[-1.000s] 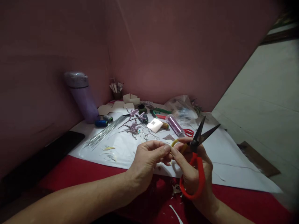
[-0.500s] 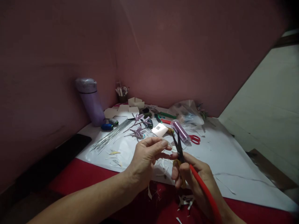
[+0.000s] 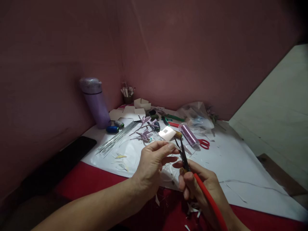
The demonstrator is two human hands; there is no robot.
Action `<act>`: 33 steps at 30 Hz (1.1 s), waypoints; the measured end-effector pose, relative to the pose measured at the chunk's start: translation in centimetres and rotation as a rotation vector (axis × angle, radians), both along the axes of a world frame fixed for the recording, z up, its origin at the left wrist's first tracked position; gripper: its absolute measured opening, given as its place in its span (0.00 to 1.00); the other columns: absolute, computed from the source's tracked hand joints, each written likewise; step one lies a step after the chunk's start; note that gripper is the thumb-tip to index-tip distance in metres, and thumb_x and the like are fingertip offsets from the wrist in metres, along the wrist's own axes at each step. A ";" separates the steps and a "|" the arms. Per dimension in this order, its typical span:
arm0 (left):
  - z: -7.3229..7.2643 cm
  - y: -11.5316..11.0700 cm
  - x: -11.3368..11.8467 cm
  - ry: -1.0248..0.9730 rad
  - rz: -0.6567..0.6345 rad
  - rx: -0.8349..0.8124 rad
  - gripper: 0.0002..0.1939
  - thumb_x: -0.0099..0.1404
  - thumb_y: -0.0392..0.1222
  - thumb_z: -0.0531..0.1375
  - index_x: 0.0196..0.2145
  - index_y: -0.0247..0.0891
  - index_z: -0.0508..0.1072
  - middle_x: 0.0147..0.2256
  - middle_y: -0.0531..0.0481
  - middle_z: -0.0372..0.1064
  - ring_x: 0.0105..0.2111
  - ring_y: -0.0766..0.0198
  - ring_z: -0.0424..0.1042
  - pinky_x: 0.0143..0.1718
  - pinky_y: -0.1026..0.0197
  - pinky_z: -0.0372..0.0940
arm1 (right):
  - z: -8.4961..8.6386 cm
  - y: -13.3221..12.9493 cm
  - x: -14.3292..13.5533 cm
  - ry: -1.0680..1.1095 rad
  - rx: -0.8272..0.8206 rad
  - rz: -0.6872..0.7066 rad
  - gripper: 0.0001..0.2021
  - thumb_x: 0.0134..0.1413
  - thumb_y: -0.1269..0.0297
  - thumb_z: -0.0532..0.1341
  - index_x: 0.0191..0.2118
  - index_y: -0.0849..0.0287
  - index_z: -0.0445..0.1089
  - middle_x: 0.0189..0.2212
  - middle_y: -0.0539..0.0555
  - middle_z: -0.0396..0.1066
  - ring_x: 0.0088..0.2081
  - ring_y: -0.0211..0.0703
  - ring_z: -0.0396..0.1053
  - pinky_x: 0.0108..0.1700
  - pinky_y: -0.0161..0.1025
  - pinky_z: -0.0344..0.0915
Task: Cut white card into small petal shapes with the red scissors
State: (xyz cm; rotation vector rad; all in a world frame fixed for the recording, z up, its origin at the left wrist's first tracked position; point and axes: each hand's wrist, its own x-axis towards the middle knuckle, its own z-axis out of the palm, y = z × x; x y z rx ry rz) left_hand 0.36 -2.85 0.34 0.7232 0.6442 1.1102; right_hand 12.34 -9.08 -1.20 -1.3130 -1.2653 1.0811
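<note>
My left hand (image 3: pixel 154 162) pinches a thin pale strip (image 3: pixel 176 146) between thumb and forefinger, over the white sheet (image 3: pixel 231 160). Its far end reaches the blades of dark scissors (image 3: pixel 183 154), which are a little apart. Round the scissors' handles, one of them red-orange, my right hand (image 3: pixel 204 183) is closed. Just beyond my left hand lie purple flowers (image 3: pixel 145 134) on a dark stem. Small white scraps (image 3: pixel 192 208) show below my right hand, against the red cloth (image 3: pixel 93 186).
A purple bottle (image 3: pixel 97 107) stands at the left by blue thread (image 3: pixel 112 129) and a bundle of wires (image 3: pixel 117 138). Behind my hands are a purple roll (image 3: pixel 189 134), red scissor handles (image 3: pixel 204 144), green-handled pliers (image 3: pixel 175 117) and a plastic bag (image 3: pixel 197 117).
The scissor blades have closed partway and now meet the strip by my left fingertips. The whole view has shifted slightly, so the table items appear a bit further right.
</note>
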 end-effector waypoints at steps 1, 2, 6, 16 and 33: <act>0.0 0.0 0.0 -0.007 -0.001 -0.005 0.07 0.54 0.38 0.64 0.27 0.32 0.70 0.28 0.47 0.70 0.29 0.64 0.69 0.33 0.60 0.64 | 0.0 0.0 0.0 0.004 -0.001 -0.006 0.25 0.47 0.41 0.58 0.37 0.62 0.68 0.16 0.46 0.60 0.15 0.31 0.54 0.14 0.28 0.50; 0.0 0.0 0.0 -0.013 -0.001 -0.008 0.07 0.54 0.38 0.64 0.27 0.33 0.70 0.28 0.47 0.70 0.29 0.64 0.69 0.34 0.60 0.64 | 0.0 0.0 -0.1 0.007 -0.003 -0.013 0.26 0.47 0.41 0.59 0.37 0.62 0.69 0.16 0.46 0.59 0.14 0.30 0.54 0.14 0.28 0.49; 0.1 -0.2 0.0 -0.020 0.010 -0.030 0.08 0.54 0.39 0.65 0.26 0.33 0.70 0.28 0.48 0.69 0.29 0.64 0.69 0.34 0.59 0.64 | 0.0 0.1 -0.2 0.004 -0.008 -0.018 0.26 0.46 0.41 0.59 0.38 0.63 0.69 0.16 0.46 0.59 0.15 0.30 0.53 0.14 0.28 0.49; 0.6 -0.4 -0.2 -0.001 -0.025 -0.046 0.09 0.54 0.40 0.64 0.27 0.31 0.70 0.28 0.47 0.70 0.25 0.64 0.70 0.35 0.58 0.65 | 0.1 0.1 -0.3 -0.013 -0.007 -0.016 0.27 0.46 0.40 0.58 0.39 0.62 0.69 0.17 0.46 0.59 0.16 0.32 0.53 0.17 0.31 0.49; 0.0 -0.3 -0.2 0.018 -0.024 -0.060 0.08 0.51 0.38 0.66 0.25 0.32 0.71 0.26 0.50 0.68 0.30 0.65 0.70 0.35 0.62 0.64 | 0.0 1.0 0.4 0.050 0.218 -0.229 0.14 0.49 0.61 0.65 0.41 0.55 0.64 0.27 0.48 0.70 0.27 0.37 0.68 0.30 0.33 0.66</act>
